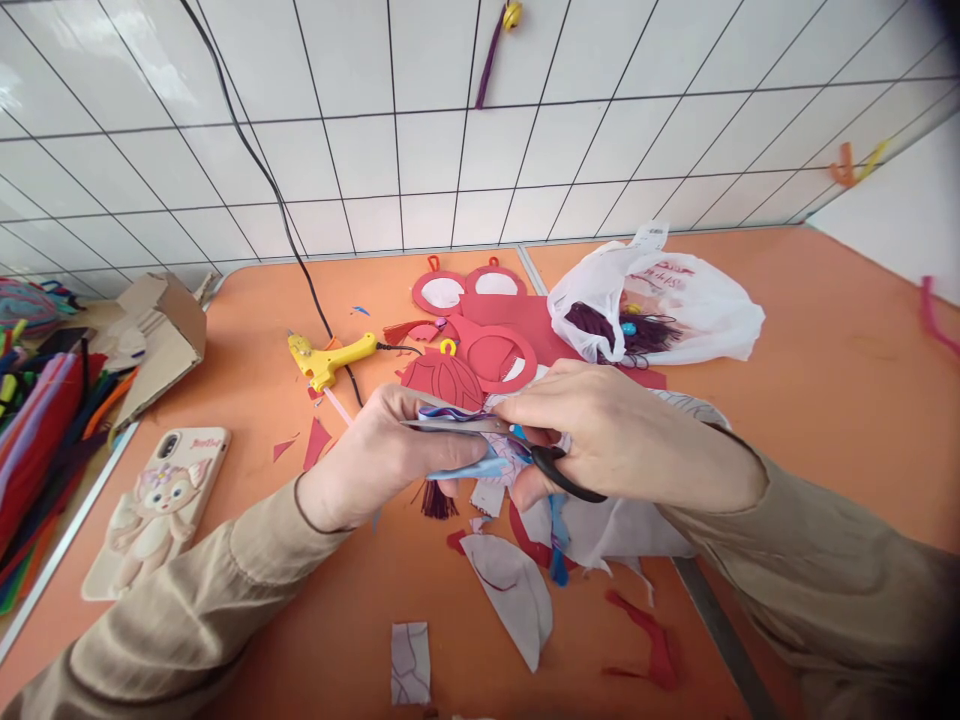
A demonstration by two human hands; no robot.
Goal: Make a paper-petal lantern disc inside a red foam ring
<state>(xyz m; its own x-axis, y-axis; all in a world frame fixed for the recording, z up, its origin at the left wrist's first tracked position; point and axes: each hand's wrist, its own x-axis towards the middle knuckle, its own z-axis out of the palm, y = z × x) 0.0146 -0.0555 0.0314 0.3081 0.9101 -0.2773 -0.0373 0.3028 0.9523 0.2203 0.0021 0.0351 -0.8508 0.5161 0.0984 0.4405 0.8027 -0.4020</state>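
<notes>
A folded piece of blue and purple patterned fabric (489, 466) is pinched in my left hand (405, 445), thumb on top. My right hand (592, 425) grips black-handled scissors (562, 470), whose blades point left across the fabric, over my left thumb. Some of the blades and fabric is hidden by my fingers. Just behind my hands lie red cut-out shapes (442, 380) and red rings (499, 358). A dark tassel (437, 500) hangs or lies below my left fingers. Nearer me is a whitish half-round piece (514, 590) with a red edge.
A yellow glue gun (330, 358) with a black cord lies left of the red shapes. At the left are a phone (157, 510) and a cardboard box (161, 340). A white plastic bag (690, 305) holding dark tassels sits at back right. Red scraps (651, 640) lie nearer me.
</notes>
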